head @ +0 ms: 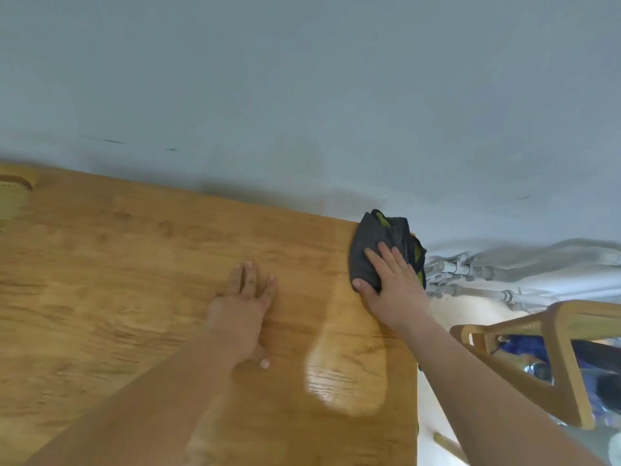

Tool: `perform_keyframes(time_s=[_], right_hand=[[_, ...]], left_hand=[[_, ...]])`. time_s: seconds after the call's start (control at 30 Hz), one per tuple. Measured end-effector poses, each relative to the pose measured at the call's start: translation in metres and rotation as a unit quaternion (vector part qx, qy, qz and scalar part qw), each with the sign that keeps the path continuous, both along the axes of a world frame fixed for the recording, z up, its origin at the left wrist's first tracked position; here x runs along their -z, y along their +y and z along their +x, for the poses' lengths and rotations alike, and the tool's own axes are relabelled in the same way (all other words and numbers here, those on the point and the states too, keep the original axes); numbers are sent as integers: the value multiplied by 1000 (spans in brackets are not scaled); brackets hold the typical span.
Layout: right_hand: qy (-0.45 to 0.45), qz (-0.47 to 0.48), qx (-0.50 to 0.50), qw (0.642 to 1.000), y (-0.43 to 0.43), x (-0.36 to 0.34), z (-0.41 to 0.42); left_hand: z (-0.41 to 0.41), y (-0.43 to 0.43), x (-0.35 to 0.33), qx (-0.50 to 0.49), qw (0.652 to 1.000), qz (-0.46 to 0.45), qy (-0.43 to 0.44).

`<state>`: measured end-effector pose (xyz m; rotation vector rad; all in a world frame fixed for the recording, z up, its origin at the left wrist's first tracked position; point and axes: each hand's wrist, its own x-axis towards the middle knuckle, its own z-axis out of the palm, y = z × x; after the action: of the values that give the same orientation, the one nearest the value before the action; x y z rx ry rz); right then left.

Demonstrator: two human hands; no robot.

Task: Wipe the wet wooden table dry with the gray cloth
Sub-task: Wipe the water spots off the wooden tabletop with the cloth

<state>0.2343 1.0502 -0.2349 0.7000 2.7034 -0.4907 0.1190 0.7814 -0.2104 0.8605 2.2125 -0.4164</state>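
Observation:
The wooden table [127, 270] fills the lower left of the head view, with a glossy wet-looking patch [346, 371] near its right side. A dark gray cloth [373, 243] with yellow-green edging lies bunched at the table's far right corner. My right hand [391, 284] presses flat on top of the cloth, thumb at its near edge, fingers spread over it. My left hand [243, 307] rests palm down on the bare wood to the left of the cloth, fingers extended, holding nothing.
A gray-blue wall [302, 95] rises right behind the table's far edge. White pipes [477, 284] run along the wall base at the right. A wooden chair frame [557, 348] stands to the right of the table. Another wooden object [15, 190] sits at the far left.

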Motion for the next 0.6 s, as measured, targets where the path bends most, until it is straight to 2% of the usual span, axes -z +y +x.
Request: perform_keyframes(time_s=[0.13,0.27,0.47,0.6], right_hand=[[-12,10,19,1000,21,4,-25],[13,33,29,999,-6,9,-6],[65,68,37,995,-96,17,65],[61,55,47,995,-172,22,96]], left_hand=[[-1,0,3,1,1000,3,4],[2,-3,0,3,1000,7,7],[1,-1,-7,-7,1000,17,5],[3,-5,-11,-8,999,41,4]])
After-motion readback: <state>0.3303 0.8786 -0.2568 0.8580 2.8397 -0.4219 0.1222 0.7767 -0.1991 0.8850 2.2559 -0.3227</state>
